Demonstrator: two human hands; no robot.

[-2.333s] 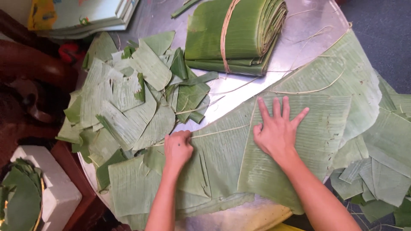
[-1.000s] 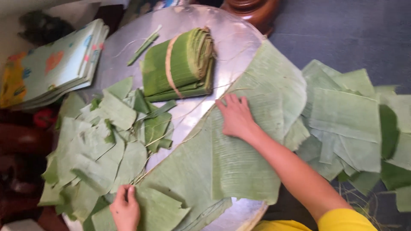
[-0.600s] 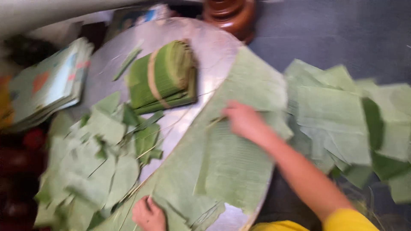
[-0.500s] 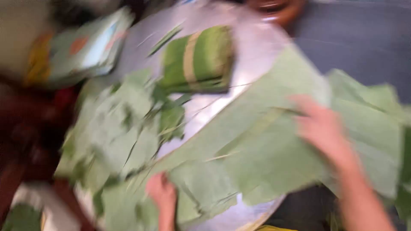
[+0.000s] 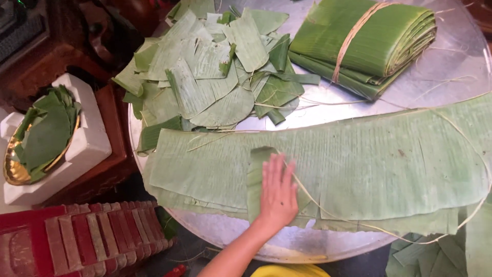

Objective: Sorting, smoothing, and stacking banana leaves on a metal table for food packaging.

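My left hand (image 5: 279, 192) lies flat, fingers stretched out, on a large pale-green banana leaf sheet (image 5: 369, 164) spread across the near half of a round metal table top (image 5: 451, 77). Under the fingers a narrower strip of leaf (image 5: 254, 169) lies on the sheet, its top end curled. A thin leaf fibre (image 5: 312, 200) runs beside the hand. The hand grips nothing. My right hand is out of view.
A heap of cut leaf pieces (image 5: 205, 77) lies at the table's far left, and a tied bundle of folded leaves (image 5: 364, 41) at the far right. Left of the table are a gold bowl holding leaves (image 5: 13, 169) in a white foam box (image 5: 89, 143) and a red slatted object (image 5: 87, 241).
The view swung left and steadied. My right hand, earlier pressed on the big leaf, has left the picture. My left hand now rests flat in the middle of the leaf sheet.
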